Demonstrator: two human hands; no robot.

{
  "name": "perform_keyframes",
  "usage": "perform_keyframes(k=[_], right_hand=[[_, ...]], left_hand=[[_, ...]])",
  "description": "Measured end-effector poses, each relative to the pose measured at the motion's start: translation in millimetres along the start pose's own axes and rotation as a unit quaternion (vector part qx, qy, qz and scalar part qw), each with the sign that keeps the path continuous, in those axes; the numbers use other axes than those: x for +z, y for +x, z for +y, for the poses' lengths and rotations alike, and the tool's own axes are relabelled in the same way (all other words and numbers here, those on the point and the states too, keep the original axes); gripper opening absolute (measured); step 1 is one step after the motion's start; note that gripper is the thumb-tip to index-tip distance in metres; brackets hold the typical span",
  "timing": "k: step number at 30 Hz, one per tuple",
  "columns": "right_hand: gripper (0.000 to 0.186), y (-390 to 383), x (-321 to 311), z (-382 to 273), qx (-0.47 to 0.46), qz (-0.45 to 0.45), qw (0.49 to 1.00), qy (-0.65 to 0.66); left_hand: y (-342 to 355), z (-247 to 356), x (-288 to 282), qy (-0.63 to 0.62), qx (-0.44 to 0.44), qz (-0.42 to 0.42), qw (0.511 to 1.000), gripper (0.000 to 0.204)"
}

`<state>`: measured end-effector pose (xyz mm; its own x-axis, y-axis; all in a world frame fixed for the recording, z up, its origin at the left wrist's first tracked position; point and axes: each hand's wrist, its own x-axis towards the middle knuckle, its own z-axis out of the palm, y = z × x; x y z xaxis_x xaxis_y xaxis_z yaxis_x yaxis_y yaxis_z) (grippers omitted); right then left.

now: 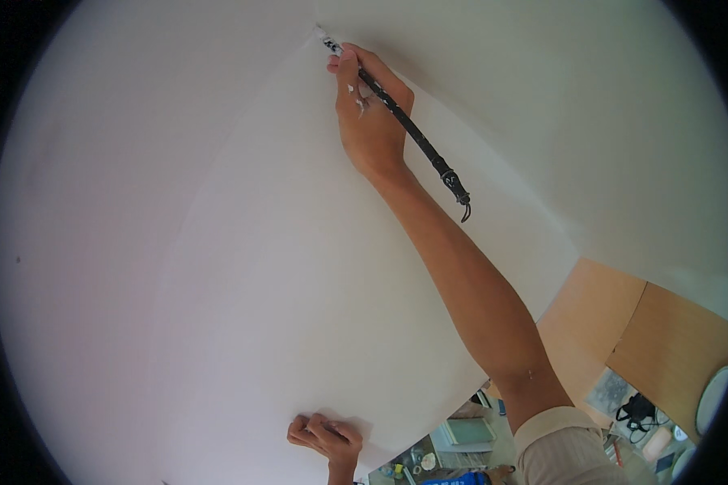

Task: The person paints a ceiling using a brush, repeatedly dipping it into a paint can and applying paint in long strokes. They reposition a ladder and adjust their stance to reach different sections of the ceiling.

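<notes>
In my right hand [372,109] is a slim paintbrush [419,139] with a black, paint-spotted handle and a small cord loop at its end. The fingers pinch it near the tip, and its whitened end meets the white wall [243,267] close to a corner line at the top. White smears of paint mark the back of this hand near the thumb. Low in the view, my left hand [328,436] rests against the same wall with its fingers curled in. Nothing shows in it, though its palm is hidden.
At the lower right stand light wooden panels [594,311] with a dark seam. Below them lie a black item with cables [637,411] and a round white thing [713,400]. Past the wall's lower edge are stacked pale green items [465,432] and a blue object [461,478].
</notes>
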<state>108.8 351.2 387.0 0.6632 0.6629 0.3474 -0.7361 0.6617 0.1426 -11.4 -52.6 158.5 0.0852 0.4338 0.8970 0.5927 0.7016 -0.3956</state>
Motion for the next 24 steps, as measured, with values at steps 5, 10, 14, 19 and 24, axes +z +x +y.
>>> perform_keyframes(k=[5, 10, 14, 19, 24], right_hand=[[0.027, -3, -4, -6, 0.056, -0.024, 0.998, -0.015], [0.032, -3, -2, -7, 0.084, -0.027, 0.996, 0.012], [0.024, 1, 2, -5, 0.04, -0.001, 0.999, 0.018], [0.022, -4, -3, -1, 0.006, -0.007, 1.0, 0.001], [0.026, -18, -11, -8, 0.092, 0.029, 0.995, 0.04]], left_hand=[[-4, -1, 1, 0.009, -0.006, -0.005, 1.0, 0.016], [-4, -1, 0, 0.006, -0.003, -0.001, 1.0, 0.017], [-1, 1, -1, 0.005, -0.003, 0.001, 1.0, 0.018], [-2, 0, -1, 0.007, -0.002, -0.001, 1.0, 0.019], [-10, 6, 8, 0.008, 0.002, -0.008, 1.0, 0.019]])
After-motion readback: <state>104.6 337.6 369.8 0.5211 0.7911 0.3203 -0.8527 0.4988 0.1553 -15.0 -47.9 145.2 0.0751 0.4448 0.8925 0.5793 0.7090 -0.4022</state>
